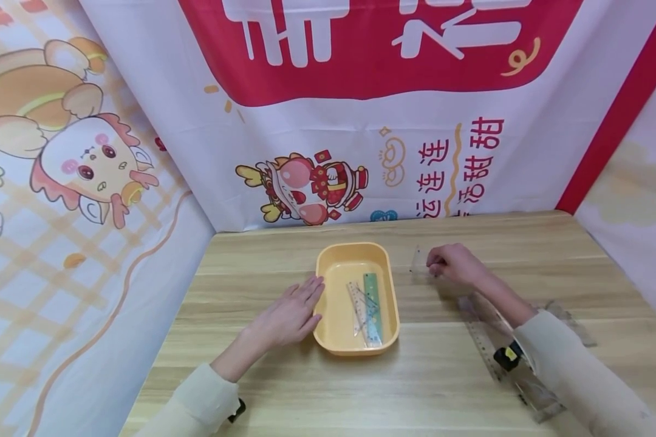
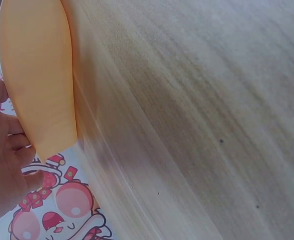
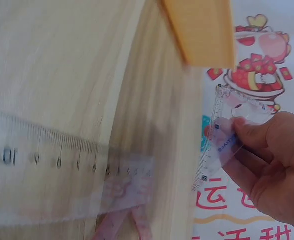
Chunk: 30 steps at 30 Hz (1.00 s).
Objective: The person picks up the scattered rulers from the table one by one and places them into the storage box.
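My left hand [image 1: 292, 312] rests against the left side of a yellow-orange plastic tray [image 1: 355, 247], fingers laid straight at its rim. In the left wrist view, the fingertips touch the tray's outer wall [image 2: 39, 75]. Inside the tray lie a green ruler [image 1: 370, 285] and several clear measuring pieces, one of them a narrow clear ruler [image 1: 355, 297]. Right of the tray, my right hand [image 1: 454, 264] pinches a clear set square [image 3: 219, 120] between thumb and fingers. The set square is held up by one side, its printed scale showing in the right wrist view.
Beneath my right forearm, more clear rulers [image 1: 483, 346] lie on the wood-grain table [image 1: 437, 388]. A clear piece with a curved edge and numbers [image 3: 57, 165] is close in the right wrist view, near a pinkish piece [image 3: 112, 222]. Printed cloth [image 1: 306, 127] hangs behind the table.
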{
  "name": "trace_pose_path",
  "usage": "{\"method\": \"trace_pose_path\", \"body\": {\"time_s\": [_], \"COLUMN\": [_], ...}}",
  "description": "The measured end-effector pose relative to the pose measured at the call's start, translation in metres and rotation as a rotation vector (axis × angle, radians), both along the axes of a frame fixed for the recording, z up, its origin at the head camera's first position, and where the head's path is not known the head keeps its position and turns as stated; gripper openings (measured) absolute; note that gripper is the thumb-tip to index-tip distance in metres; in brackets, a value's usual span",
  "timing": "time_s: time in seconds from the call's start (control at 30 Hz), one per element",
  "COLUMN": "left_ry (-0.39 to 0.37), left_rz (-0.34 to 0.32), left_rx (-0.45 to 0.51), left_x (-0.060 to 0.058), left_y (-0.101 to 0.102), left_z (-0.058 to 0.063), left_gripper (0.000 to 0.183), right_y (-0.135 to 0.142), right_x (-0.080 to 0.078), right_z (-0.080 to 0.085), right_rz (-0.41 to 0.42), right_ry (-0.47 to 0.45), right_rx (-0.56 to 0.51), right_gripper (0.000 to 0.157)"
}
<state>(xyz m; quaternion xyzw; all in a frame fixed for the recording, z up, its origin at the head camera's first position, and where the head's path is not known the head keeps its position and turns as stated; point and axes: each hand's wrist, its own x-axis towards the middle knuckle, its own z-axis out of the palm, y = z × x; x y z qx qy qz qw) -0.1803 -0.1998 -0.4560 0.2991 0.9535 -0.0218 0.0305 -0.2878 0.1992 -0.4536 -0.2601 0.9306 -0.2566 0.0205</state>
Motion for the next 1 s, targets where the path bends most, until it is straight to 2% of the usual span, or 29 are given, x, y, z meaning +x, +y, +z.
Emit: {"method": "trace_pose_path", "body": {"time_s": [0.1, 0.2, 0.5, 0.8, 1.0], "left_ry": [-0.002, -0.003, -0.012, -0.019, -0.027], "left_rz": [0.002, 0.001, 0.007, 0.011, 0.016], "left_rx": [-0.003, 0.003, 0.003, 0.000, 0.012], "left_x": [0.000, 0.000, -0.001, 0.001, 0.001], "left_y": [0.000, 0.000, 0.000, 0.000, -0.001], "left_z": [0.000, 0.001, 0.001, 0.001, 0.001], "left_gripper": [0.065, 0.065, 0.065, 0.065, 0.065], "right_y": [-0.001, -0.002, -0.016, -0.043, -0.064], "right_x": [0.005, 0.010, 0.029, 0.042, 0.046], "right_z": [0.005, 0.009, 0.023, 0.038, 0.046], "right_rz": [-0.013, -0.034, -0.028, -0.048, 0.010], "right_ry": [-0.088, -0.129, -0.139, -0.237, -0.196], "right_rx": [-0.053, -0.090, -0.191, -0.224, -0.213], "right_gripper": [0.010, 0.012, 0.011, 0.008, 0.006]}}
